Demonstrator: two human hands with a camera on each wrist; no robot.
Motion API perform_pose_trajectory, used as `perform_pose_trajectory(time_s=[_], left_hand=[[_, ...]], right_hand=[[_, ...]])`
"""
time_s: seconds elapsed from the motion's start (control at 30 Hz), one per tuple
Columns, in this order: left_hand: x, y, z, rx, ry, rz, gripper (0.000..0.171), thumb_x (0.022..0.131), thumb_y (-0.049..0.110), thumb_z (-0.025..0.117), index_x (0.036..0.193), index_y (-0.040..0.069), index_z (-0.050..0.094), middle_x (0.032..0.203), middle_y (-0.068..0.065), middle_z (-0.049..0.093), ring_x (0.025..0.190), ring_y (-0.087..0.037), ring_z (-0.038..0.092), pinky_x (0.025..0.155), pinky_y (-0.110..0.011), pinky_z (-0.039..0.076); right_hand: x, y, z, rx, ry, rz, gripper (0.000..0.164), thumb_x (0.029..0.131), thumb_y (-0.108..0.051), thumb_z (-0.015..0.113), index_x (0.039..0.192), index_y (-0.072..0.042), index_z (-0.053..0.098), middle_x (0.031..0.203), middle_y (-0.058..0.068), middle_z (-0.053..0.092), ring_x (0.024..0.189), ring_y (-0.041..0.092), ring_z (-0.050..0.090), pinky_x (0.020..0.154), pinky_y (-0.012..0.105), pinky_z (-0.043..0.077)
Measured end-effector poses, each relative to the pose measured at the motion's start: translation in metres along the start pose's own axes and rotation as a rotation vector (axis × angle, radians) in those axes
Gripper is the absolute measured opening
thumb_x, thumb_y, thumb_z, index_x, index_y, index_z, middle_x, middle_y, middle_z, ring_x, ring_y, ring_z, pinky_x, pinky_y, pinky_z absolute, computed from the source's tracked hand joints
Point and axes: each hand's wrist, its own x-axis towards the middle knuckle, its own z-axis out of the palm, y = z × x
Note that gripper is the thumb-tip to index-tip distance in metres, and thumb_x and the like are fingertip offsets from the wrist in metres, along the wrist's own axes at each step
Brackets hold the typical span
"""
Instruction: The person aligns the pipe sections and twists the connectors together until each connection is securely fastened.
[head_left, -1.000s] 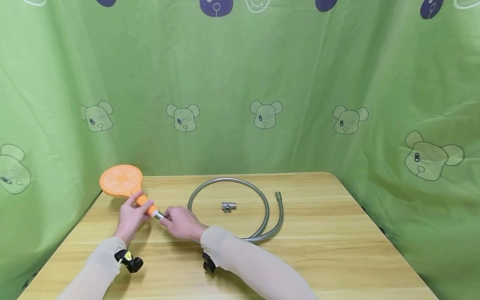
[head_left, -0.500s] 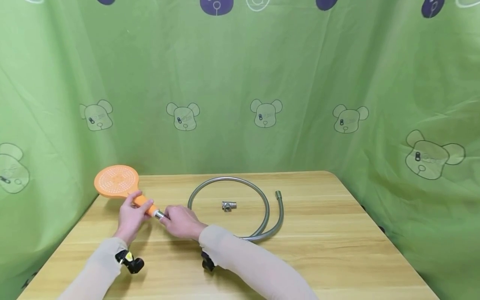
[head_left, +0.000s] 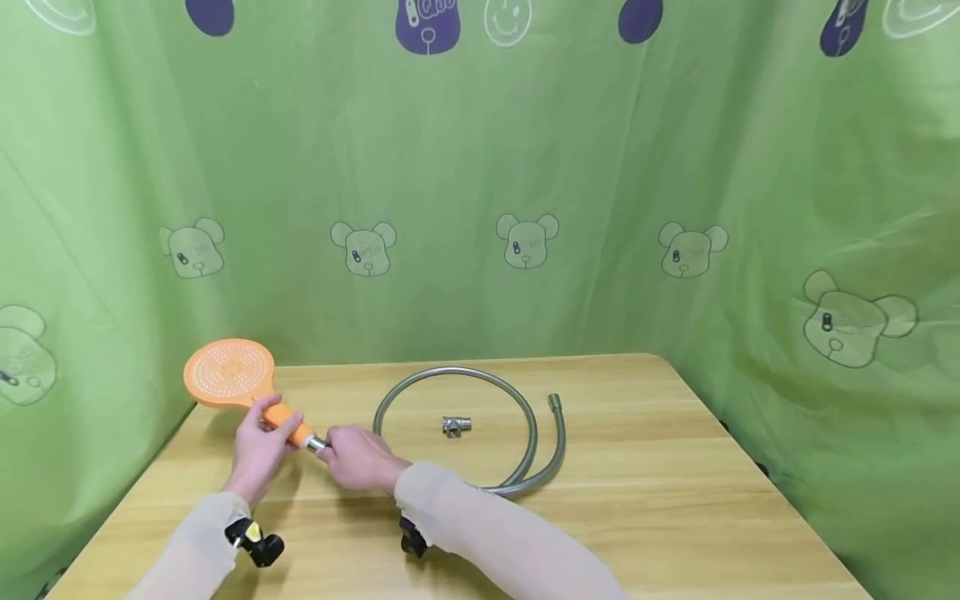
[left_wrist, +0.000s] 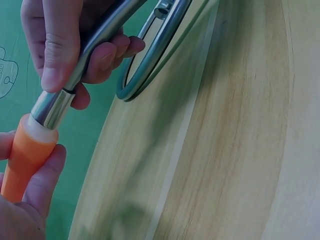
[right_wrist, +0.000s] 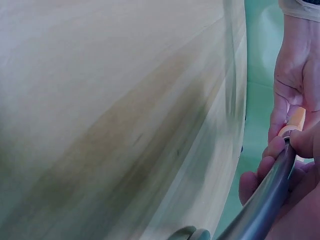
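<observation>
Shower hd (head_left: 229,372) had swung slightly L vs. 1 s earlier; hose loop (head_left: 533,433) & T-fitting (head_left: 454,426) inside it hadn't visibly shifted. Shower hd was held L of loop: L hand (head_left: 257,457) gripped orange handle (left_wrist: 24,159), thumb & fingers on opp. sides; R hand (head_left: 362,458), between handle & loop, had fingers curled round hose (left_wrist: 107,31), a fingertip on metal nut (left_wrist: 54,111). Nut met white collar (left_wrist: 42,132) at handle's end, roughly in line; thread engagement hidden, couldn't tell. Step judged: screwing hose to shower hd. To do well: keep L hand steady, nut coaxial, turn nut w/o twisting loop. Early binding prob. = cross-thread → back off, restart. Slip on smooth metal also poss.; snug by hand prob. enough. Free end (head_left: 555,403), just R of loop, unattached.
</observation>
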Motion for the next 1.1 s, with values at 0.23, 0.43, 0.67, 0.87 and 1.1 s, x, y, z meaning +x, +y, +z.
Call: perform_pose_trajectory(time_s=[0.23, 0.43, 0.67, 0.87, 1.1], left_hand=[[0.001, -0.001, 0.004, -0.029, 0.024, -0.009, 0.063, 0.098, 0.010, 0.064, 0.153, 0.008, 0.033, 0.118, -0.019, 0.043, 0.082, -0.011, 0.060, 0.074, -0.021, 0.060], [0.004, -0.002, 0.006, -0.038, 0.033, -0.002, 0.062, 0.098, 0.012, 0.064, 0.152, 0.006, 0.034, 0.123, -0.021, 0.044, 0.083, -0.010, 0.061, 0.073, -0.021, 0.060], [0.002, -0.008, 0.004, -0.023, 0.035, -0.020, 0.063, 0.098, 0.012, 0.065, 0.153, 0.007, 0.034, 0.117, -0.019, 0.043, 0.080, -0.011, 0.061, 0.072, -0.022, 0.061], [0.002, -0.008, 0.002, -0.023, 0.033, -0.016, 0.063, 0.098, 0.012, 0.065, 0.153, 0.008, 0.033, 0.114, -0.017, 0.042, 0.081, -0.010, 0.059, 0.074, -0.021, 0.060], [-0.002, -0.010, 0.002, 0.007, 0.039, -0.009, 0.061, 0.099, 0.016, 0.064, 0.152, 0.008, 0.033, 0.111, -0.017, 0.043, 0.081, -0.011, 0.058, 0.073, -0.020, 0.060]], right_hand=[[0.001, 0.003, -0.002, 0.045, -0.012, 0.033, 0.021, 0.101, -0.034, 0.060, 0.084, -0.021, 0.060, 0.065, -0.008, 0.052, 0.051, 0.006, 0.045, 0.044, 0.023, 0.041], [0.002, 0.001, -0.005, 0.015, 0.037, 0.029, 0.021, 0.097, -0.035, 0.065, 0.083, -0.021, 0.060, 0.066, -0.009, 0.053, 0.053, 0.006, 0.047, 0.047, 0.022, 0.042], [0.001, 0.001, 0.001, 0.044, 0.033, 0.035, 0.020, 0.097, -0.035, 0.066, 0.083, -0.021, 0.062, 0.064, -0.009, 0.053, 0.052, 0.006, 0.046, 0.046, 0.022, 0.042], [0.002, 0.001, 0.001, 0.086, 0.007, 0.035, 0.022, 0.101, -0.035, 0.059, 0.087, -0.019, 0.065, 0.063, -0.008, 0.051, 0.050, 0.007, 0.043, 0.044, 0.022, 0.040], [0.004, 0.003, 0.001, 0.213, -0.066, 0.061, 0.029, 0.103, -0.032, 0.056, 0.089, -0.011, 0.070, 0.057, -0.006, 0.044, 0.045, 0.008, 0.037, 0.039, 0.021, 0.030]])
